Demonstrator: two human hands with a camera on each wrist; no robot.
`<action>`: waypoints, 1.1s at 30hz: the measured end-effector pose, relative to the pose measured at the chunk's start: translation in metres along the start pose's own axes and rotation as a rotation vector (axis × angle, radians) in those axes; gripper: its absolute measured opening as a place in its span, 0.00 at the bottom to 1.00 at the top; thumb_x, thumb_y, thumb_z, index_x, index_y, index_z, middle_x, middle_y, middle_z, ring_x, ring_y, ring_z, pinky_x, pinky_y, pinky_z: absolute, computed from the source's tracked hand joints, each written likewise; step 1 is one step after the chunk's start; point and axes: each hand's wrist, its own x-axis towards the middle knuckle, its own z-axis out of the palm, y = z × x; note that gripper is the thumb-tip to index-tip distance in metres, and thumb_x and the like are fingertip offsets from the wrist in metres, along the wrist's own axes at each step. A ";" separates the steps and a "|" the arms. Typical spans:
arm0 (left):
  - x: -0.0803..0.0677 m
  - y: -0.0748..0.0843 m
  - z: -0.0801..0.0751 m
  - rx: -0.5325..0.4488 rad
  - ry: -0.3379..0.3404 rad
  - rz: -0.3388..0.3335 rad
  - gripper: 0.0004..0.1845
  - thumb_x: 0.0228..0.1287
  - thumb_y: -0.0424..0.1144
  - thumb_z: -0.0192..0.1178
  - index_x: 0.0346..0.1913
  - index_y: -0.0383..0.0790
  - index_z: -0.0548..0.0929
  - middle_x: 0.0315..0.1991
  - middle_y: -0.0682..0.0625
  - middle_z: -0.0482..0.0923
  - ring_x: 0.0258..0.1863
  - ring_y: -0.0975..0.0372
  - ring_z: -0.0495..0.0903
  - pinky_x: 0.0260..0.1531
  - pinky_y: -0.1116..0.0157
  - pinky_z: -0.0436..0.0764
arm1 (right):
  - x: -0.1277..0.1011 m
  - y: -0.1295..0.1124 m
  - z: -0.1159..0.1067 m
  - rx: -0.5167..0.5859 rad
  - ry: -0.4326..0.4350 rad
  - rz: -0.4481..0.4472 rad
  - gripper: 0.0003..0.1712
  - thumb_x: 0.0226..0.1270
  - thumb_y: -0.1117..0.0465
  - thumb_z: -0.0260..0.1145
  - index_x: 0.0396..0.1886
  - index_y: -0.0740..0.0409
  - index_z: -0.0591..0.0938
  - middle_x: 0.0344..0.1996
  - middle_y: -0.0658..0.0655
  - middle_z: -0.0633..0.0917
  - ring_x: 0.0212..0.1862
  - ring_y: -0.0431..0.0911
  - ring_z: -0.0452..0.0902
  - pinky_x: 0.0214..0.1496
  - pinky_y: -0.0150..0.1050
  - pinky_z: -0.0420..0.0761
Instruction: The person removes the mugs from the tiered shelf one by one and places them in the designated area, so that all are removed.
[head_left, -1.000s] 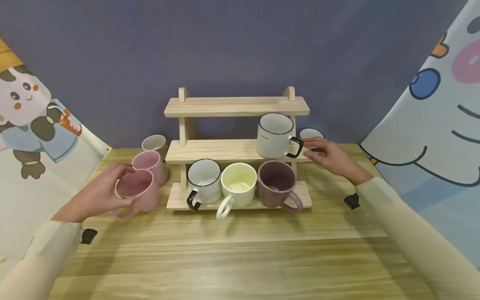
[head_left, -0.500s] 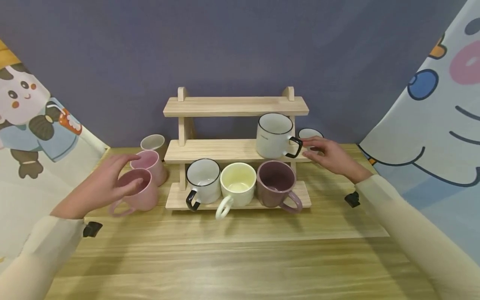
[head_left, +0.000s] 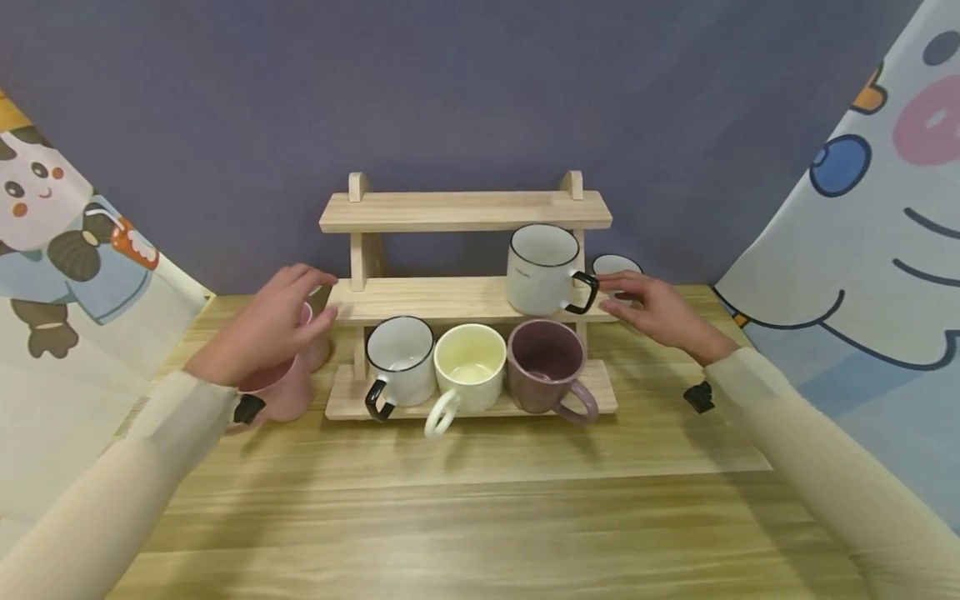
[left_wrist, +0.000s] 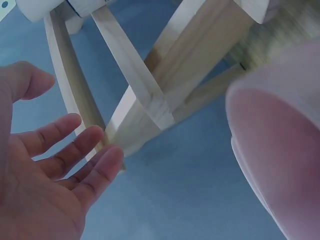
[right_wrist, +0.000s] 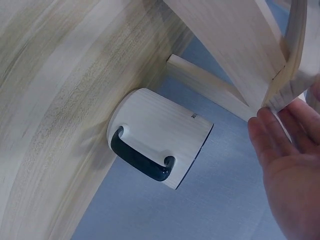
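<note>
My left hand (head_left: 262,329) hovers over a pink mug (head_left: 291,396) and partly covers a second pink mug (head_left: 318,350) behind it. Its fingers are loosely bent around nothing, with fingertips close to the left end of the wooden rack's middle shelf (head_left: 420,300). In the left wrist view, a pink mug (left_wrist: 285,150) is at the right. My right hand (head_left: 663,312) has its fingertips at the middle shelf's right end, seen in the right wrist view against the wood (right_wrist: 300,60). Beside them is the black handle of a white mug (head_left: 534,279) standing on that shelf.
On the bottom shelf stand a white mug with a black handle (head_left: 400,362), a pale yellow mug (head_left: 480,387) and a purple mug (head_left: 528,383). Another white mug (right_wrist: 157,130) is behind my right hand on the table (head_left: 480,533). A brownish cup (head_left: 322,297) is mostly hidden behind my left hand.
My left hand has let go of the front pink mug and moved up and right toward the rack's left end. My right hand stays at the right end.
</note>
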 end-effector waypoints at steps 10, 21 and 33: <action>0.006 0.000 0.007 0.018 -0.053 -0.034 0.17 0.61 0.32 0.58 0.51 0.25 0.75 0.47 0.35 0.74 0.51 0.42 0.69 0.54 0.48 0.64 | 0.003 -0.003 -0.001 0.005 0.001 0.005 0.20 0.66 0.63 0.64 0.56 0.66 0.78 0.57 0.61 0.76 0.58 0.56 0.70 0.57 0.52 0.71; 0.007 -0.014 0.025 0.019 -0.059 0.035 0.12 0.57 0.23 0.59 0.44 0.23 0.76 0.38 0.34 0.76 0.39 0.44 0.74 0.43 0.49 0.72 | 0.002 -0.001 0.001 -0.005 -0.002 0.023 0.20 0.67 0.61 0.63 0.56 0.65 0.78 0.57 0.61 0.76 0.59 0.56 0.70 0.57 0.51 0.71; 0.008 -0.014 0.031 0.051 -0.030 0.063 0.07 0.54 0.22 0.61 0.38 0.26 0.81 0.37 0.38 0.76 0.40 0.46 0.73 0.46 0.51 0.70 | 0.004 -0.006 -0.001 -0.022 -0.010 -0.005 0.20 0.68 0.63 0.61 0.57 0.65 0.76 0.57 0.62 0.75 0.59 0.57 0.69 0.58 0.54 0.70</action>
